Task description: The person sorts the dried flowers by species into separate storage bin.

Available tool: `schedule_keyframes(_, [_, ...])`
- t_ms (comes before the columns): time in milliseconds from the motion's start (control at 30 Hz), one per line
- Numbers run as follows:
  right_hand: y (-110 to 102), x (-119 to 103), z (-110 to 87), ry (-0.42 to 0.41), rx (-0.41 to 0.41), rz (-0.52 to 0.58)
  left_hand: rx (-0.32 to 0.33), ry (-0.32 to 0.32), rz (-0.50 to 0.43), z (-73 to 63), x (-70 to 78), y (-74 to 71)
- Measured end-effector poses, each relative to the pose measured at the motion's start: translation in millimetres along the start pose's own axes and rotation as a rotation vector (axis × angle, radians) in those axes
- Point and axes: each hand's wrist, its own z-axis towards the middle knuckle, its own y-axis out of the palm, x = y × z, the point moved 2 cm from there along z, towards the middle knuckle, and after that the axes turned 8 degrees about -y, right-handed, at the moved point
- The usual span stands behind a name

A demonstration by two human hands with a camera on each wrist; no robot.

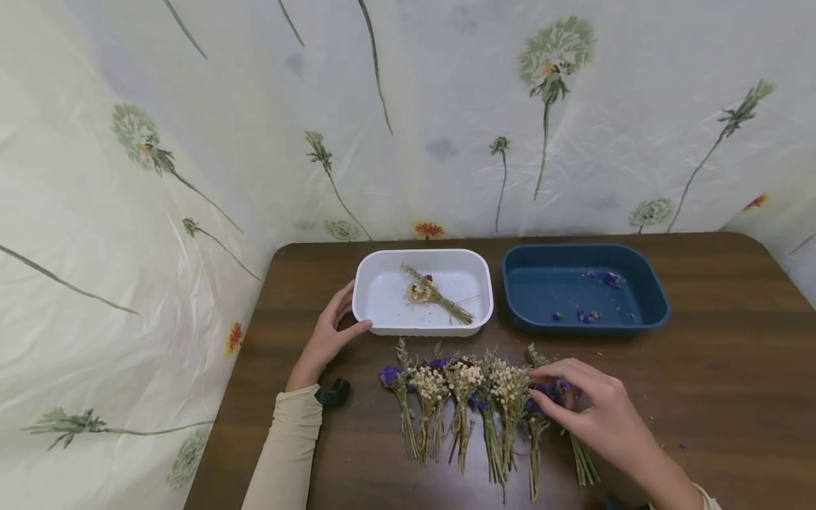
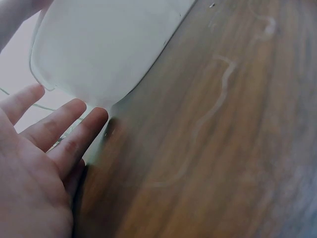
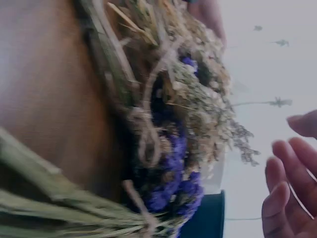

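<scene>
Several dried flower bunches [image 1: 508, 386] lie beneath and left of the right hand [image 1: 596, 407], its fingers loosely parted, probably light and brittle, best pinched by the stems [image 1: 583, 460]; the left hand [image 1: 328, 333], fingers spread, touches the white tray [image 1: 421, 331].

"What is covering the far side?"

"A pale, shiny sheet [image 1: 440, 85] is hanging behind the bench [image 1: 727, 319] and running along its left side, showing creases."

"Is it carrying a pattern?"

"Green dandelions. A large dandelion [image 1: 557, 53] is standing at upper right, a smaller dandelion [image 1: 136, 131] is leaning at left, and thin stems are slanting about. A red-orange bloom [image 1: 428, 229] is peeping just above the back edge; another is showing by the left edge."

"And the bench?"

"It is showing dark brown grain and rounding off at its back corners. A purple speck [image 1: 683, 446] is lying at right. A pale streak [image 2: 223, 87] is curving across the wood, perhaps a reflection; I'm not managing to tell."
</scene>
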Motion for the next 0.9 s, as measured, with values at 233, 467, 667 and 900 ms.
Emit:
schedule_keyframes(233, [10, -1, -22.8, -0.005, -0.09, -0.014, 0.0, -0.003, -0.004, 0.4, 0.4, -0.2])
schedule_keyframes(467, [21, 0, -37.9, -0.014, -0.208, -0.029, 0.0, 0.002, 0.005, 0.5, -2.2, -0.5])
schedule_keyframes(667, [28, -1, -39.4, -0.021, -0.234, -0.07, 0.0, 0.003, 0.006, -0.1, -2.3, -0.5])
schedule_keyframes(900, [32, -5, -38.5, 0.003, -0.19, -0.114, -0.005, 0.0, 0.005, -0.5, -0.8, -0.1])
